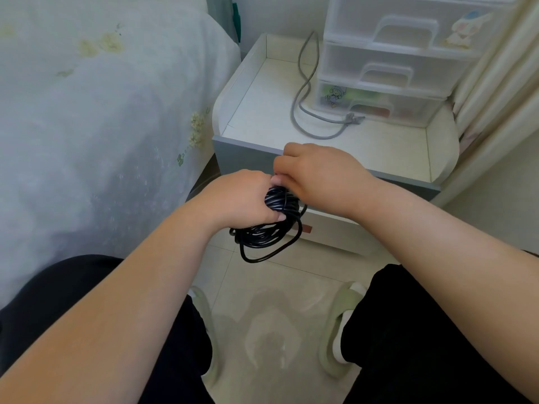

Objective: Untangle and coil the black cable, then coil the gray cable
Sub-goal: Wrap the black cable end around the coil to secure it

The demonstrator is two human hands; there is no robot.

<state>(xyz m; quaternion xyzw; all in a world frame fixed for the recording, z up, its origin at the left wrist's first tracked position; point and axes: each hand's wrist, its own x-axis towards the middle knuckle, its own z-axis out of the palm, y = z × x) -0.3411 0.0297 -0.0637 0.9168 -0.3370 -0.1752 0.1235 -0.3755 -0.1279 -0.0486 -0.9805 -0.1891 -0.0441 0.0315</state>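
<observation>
Pale floor tiles (271,325) fill the lower middle of the view, and the person sits over them with dark trousers (408,345) on both legs and light green slippers (339,325) on the feet. At 10 o'clock a bed with a flowered white cover (96,112) takes the whole left side. At 1 o'clock stands a white bedside table (262,106) with a raised rim, and at its back right a translucent plastic drawer unit (388,59) with cartoon stickers. The gray cable (303,91) lies loose on the table top, uncoiled; it runs along the left side of the drawer unit and bends into an open loop in front of it, with its plug end just beside the lowest drawer. Near the centre of the view, in front of the table edge and above the floor, both hands meet on the black cable (271,231). The left hand (242,199) is closed around the top of the bundle, with the thumb pressed on the strands. The right hand (318,173) comes from 3 o'clock with fingers curled at the top of the bundle and touching the left hand; whether they pinch a strand I cannot tell, because the hand hides the fingertips. The black cable hangs under the left hand as a bunch of several loops, and one bigger loop drops lower than the others toward 6 o'clock.
</observation>
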